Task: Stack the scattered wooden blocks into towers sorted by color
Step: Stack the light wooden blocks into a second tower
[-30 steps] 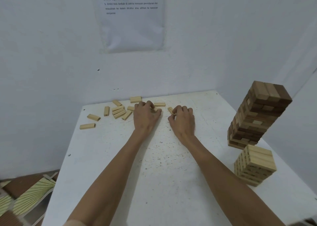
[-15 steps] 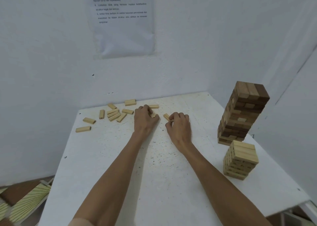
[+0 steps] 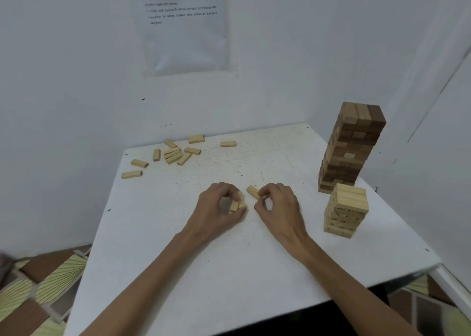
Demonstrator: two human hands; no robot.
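I see my left hand curled round pale blocks at the counter's centre, my right hand pinching a single block just beside. More loose blocks lie at eleven o'clock; the pale tower stands at three, the dark tower at two.

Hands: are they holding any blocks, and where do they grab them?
Both are. The left hand grips what looks like two light blocks by their sides. The right hand pinches a single light block at its nearer end.
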